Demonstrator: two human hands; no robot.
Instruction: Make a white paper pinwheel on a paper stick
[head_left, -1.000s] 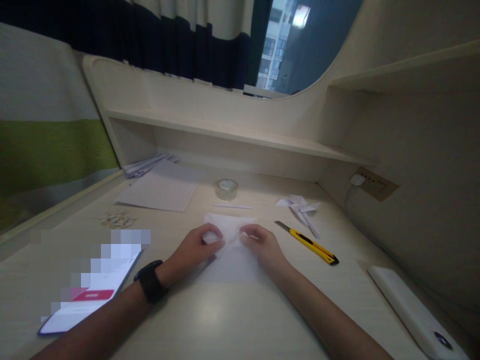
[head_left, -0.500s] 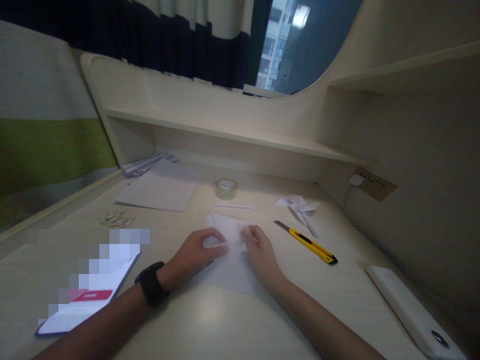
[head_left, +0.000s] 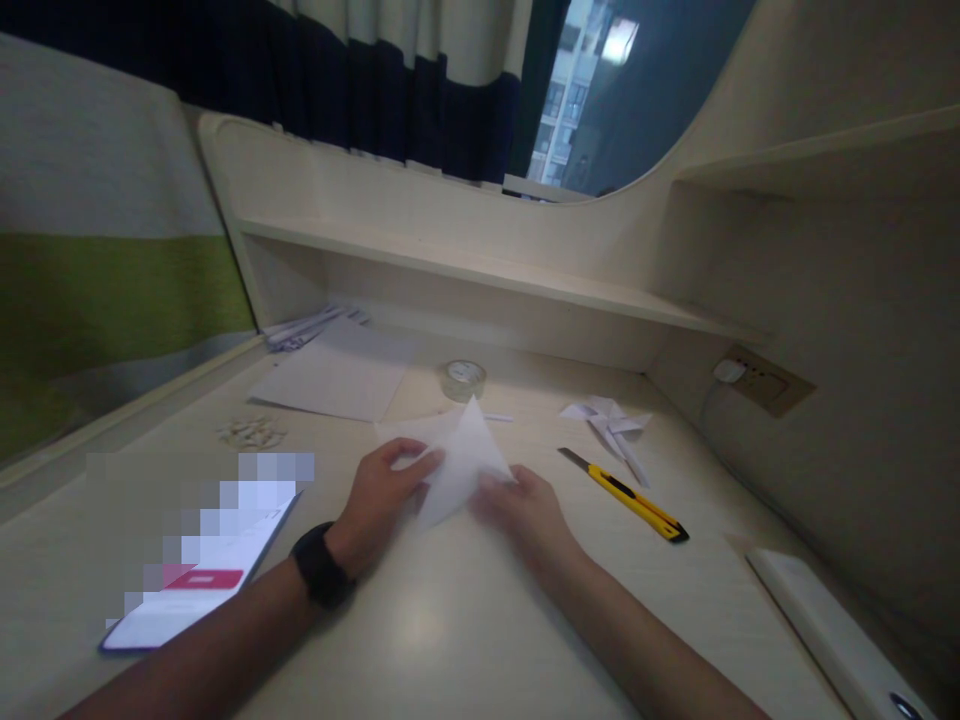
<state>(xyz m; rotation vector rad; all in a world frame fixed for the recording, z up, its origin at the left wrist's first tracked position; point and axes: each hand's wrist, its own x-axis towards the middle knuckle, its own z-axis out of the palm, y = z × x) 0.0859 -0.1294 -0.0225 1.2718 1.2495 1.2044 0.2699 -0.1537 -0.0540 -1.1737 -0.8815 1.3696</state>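
Folding paper (head_left: 457,462) w/ left hand (head_left: 379,500) & right hand (head_left: 525,510) both pinching it, left of knife (head_left: 626,495): match edges, then crease firmly.

Cream desk (head_left: 420,640), shelf (head_left: 480,265), seemingly dusk window (head_left: 600,90)

— What's on the desk (head_left: 450,640) from my feed?
— I see a phone (head_left: 202,575) by the left edge, a paper sheet (head_left: 337,375) and tape roll (head_left: 463,380) toward the back, a yellow knife (head_left: 626,495) right of centre, and a white box (head_left: 832,630) at the right edge.
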